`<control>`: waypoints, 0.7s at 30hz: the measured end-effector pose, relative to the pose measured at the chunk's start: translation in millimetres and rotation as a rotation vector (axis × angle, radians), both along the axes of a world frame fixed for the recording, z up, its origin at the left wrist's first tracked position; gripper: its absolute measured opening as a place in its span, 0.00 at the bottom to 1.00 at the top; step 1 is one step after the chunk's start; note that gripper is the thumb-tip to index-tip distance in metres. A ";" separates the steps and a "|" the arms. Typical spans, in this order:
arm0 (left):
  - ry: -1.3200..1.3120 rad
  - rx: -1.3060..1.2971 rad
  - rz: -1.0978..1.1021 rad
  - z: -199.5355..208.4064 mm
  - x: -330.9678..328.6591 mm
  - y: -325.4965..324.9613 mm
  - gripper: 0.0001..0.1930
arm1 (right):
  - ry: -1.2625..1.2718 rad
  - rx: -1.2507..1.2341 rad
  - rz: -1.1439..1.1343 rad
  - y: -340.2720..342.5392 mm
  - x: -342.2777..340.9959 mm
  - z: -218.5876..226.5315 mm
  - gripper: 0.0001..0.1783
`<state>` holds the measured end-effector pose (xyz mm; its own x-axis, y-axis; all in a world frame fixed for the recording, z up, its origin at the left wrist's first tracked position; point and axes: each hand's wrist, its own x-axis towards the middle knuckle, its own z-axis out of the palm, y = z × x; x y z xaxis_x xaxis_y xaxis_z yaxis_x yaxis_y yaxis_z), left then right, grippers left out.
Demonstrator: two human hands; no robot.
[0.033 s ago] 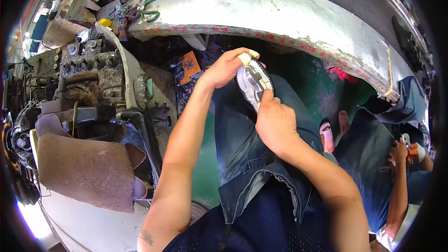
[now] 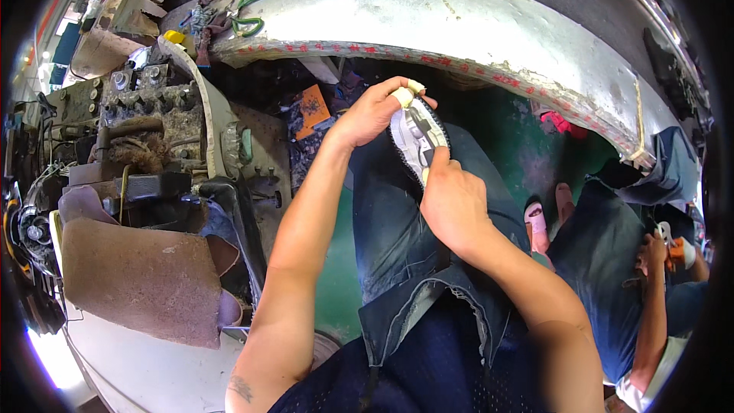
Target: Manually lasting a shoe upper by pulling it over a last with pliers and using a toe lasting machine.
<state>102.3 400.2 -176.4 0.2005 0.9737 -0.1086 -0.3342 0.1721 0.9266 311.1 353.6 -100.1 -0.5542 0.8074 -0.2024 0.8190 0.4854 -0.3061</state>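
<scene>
Above my lap is a white and grey shoe [image 2: 413, 136] with a black, toothed-looking edge. My left hand [image 2: 375, 112] grips its far end, with pale yellow coverings on the thumb and a fingertip. Curled closed at the shoe's near right side is my right hand [image 2: 456, 197]; its thumb side touches the shoe by a dark, narrow strip. What lies inside those curled fingers is hidden. The shoe's near end is partly behind the right hand. Under it, dark blue trousers [image 2: 382, 222] and a frayed denim apron [image 2: 405, 306] cover my legs and lap.
A curved metal-topped bench [image 2: 367, 4] spans the far side, bearing a green cord [image 2: 248, 27]. At left stands a grimy machine [image 2: 153, 107] beside a brown mat [image 2: 141, 279]. On the right, another person's hand [image 2: 652, 251] works close by. An orange piece [image 2: 311, 112] lies beyond my left forearm.
The shoe has shifted and turned very slightly in my hands. My right hand has moved a touch right and down. My left hand keeps its hold at the far end.
</scene>
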 end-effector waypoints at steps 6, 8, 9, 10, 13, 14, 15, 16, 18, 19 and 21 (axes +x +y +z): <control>0.109 0.140 0.077 -10.2 4.3 -3.5 0.11 | 0.405 -0.505 -0.203 11.0 10.3 -7.3 0.15; 0.067 0.171 0.080 -11.4 4.2 -4.3 0.11 | 0.555 -0.817 -0.372 8.6 5.6 -5.5 0.16; 0.063 0.139 0.082 -10.3 5.0 -3.7 0.11 | 0.653 -0.874 -0.423 6.1 4.6 -9.3 0.17; 0.059 0.107 0.083 -9.2 5.8 -3.2 0.12 | 0.750 -0.930 -0.473 4.5 3.8 -11.5 0.17; -0.005 0.074 0.075 -5.1 3.6 -6.6 0.12 | 0.555 -0.916 -0.429 8.1 -0.2 5.8 0.17; -0.003 0.074 0.075 -2.6 3.6 -6.3 0.12 | 0.557 -0.916 -0.428 4.6 1.6 -4.7 0.17; -0.011 0.058 0.070 -1.8 5.1 -4.3 0.11 | 0.467 -0.555 -0.291 -1.4 5.1 -22.3 0.18; -0.020 0.042 0.065 -0.9 6.6 -2.4 0.10 | 0.367 -0.196 -0.154 -5.3 9.4 -36.2 0.18; -0.035 0.032 0.069 -6.9 4.4 -1.4 0.10 | 0.350 -0.236 -0.157 -3.8 7.6 -38.2 0.20; -0.051 0.024 0.070 -9.4 3.8 -1.5 0.09 | 0.332 -0.272 -0.163 -3.5 7.0 -38.7 0.21; -0.060 0.023 0.064 -11.5 1.6 -2.8 0.10 | 0.291 -0.186 -0.121 -5.4 5.5 -40.3 0.19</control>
